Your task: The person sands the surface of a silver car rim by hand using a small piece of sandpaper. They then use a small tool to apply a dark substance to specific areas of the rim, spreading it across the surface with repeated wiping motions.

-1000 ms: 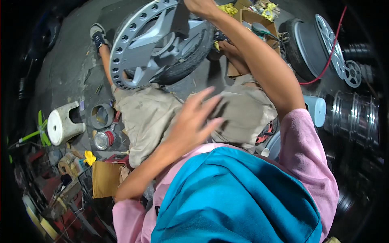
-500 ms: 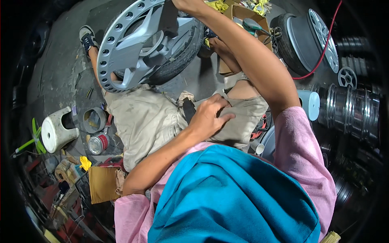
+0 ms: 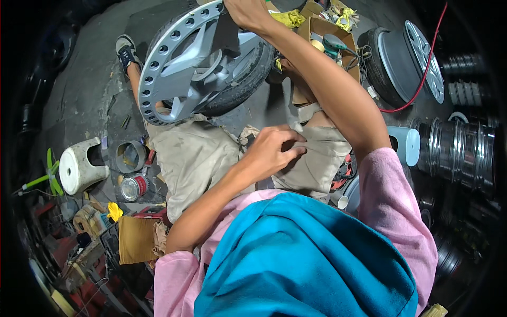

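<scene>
A silver spoked wheel rim (image 3: pixel 154 65) with a ring of round holes stands tilted in front of my legs, over a dark tyre (image 3: pixel 248 87). At the top of the view, my right hand (image 3: pixel 247 13) is at the rim's upper part with its fingers curled. A dark flat patch lies just below that hand; whether it is a sheet or a shaded spoke, I cannot tell. The picture's edge cuts off some fingertips. My left hand (image 3: pixel 272 150) hovers over my beige trousers (image 3: pixel 198 153), thumb and fingers bent and apart, with nothing visible between them.
At far right stands another tyre (image 3: pixel 381 66) beside a silver rim, with a red hose (image 3: pixel 422 79) crossing it. A cardboard box (image 3: pixel 319 29) holds a green power tool (image 3: pixel 334 42). Stools, white (image 3: pixel 82 166) and light blue (image 3: pixel 405 145), flank me; a tin (image 3: pixel 134 186) is at left.
The whole view has shifted slightly, so most things appear farther right. My left hand has lifted off my trousers, and the black strip beside it is now out of sight. My right hand stays at the rim.
</scene>
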A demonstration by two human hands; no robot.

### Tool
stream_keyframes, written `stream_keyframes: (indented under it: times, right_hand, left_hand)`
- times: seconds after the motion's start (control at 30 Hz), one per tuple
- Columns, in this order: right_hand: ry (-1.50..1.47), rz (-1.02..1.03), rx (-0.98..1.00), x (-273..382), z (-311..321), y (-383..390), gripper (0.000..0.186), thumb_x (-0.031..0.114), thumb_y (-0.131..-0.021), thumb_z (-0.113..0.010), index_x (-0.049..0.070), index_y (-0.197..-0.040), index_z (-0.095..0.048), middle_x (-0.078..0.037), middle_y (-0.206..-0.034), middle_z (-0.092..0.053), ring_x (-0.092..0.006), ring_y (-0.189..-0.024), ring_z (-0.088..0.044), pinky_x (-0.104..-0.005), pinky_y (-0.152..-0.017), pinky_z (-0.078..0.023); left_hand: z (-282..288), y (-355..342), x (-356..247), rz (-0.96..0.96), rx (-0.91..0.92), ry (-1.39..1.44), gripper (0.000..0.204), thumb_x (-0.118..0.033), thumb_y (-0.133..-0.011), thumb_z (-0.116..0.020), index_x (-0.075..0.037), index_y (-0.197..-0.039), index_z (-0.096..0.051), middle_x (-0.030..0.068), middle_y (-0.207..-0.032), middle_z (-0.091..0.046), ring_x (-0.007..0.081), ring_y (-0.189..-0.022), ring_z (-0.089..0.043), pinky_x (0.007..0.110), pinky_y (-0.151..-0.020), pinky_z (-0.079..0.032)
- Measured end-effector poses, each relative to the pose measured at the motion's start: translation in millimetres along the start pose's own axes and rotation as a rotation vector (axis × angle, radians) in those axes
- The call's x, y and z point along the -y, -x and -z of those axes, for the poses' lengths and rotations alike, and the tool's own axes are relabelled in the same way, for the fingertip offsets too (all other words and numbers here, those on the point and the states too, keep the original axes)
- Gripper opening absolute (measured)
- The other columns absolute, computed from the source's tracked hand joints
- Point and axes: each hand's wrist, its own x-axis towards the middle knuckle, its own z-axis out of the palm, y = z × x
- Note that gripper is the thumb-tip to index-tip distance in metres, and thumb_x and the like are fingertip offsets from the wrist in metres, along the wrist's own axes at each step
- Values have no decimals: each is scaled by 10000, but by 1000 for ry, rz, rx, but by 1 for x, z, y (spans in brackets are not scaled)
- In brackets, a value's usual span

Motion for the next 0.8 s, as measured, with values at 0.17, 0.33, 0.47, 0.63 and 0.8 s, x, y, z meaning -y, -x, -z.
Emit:
stream_keyframes:
  times: [0.17,0.33,0.47,0.63,0.8]
  right_hand:
    - [182,157,-75,0,9,10,311,212,-1068,-431,8,-1227,-603,-225,-989,-710,-485,-888,-668,-583,-780,-519]
    - [20,120,-166,19,1,3,321,171,-1036,-497,-5,-1285,-598,-273,-1058,-699,-444,-1045,-673,-523,-909,-529]
    - [-663,-401,-558,32,27,34,560,379,-1163,-347,-43,-1057,-699,-151,-882,-718,-287,-839,-665,-410,-805,-514]
    - [-111,-575,60,22,19,188,470,379,-1114,-490,-14,-1051,-739,-321,-905,-647,-480,-921,-643,-552,-839,-494]
    - [-18,-578,16,79,92,191,385,346,-1063,-619,-9,-1104,-763,-220,-959,-681,-394,-933,-668,-458,-874,-524]
  left_hand:
    - [143,-12,-47,-459,-696,-531,177,-107,-909,-797,-44,-1070,-760,80,-1011,-736,233,-896,-677,364,-876,-521]
    - [197,-46,-16,-72,-652,-921,411,-419,-962,-770,-36,-1101,-713,173,-893,-739,343,-798,-716,413,-733,-543]
    - [214,-48,-4,-6,-582,-766,426,-462,-980,-743,-52,-1091,-701,191,-805,-734,358,-738,-721,437,-673,-533]
    - [210,-60,-16,-5,-566,-774,508,-533,-984,-708,-33,-1074,-713,201,-816,-733,361,-733,-714,465,-701,-532]
    - [226,-82,-8,4,-386,-758,534,-496,-1007,-682,32,-1083,-713,273,-925,-737,417,-846,-712,487,-787,-531]
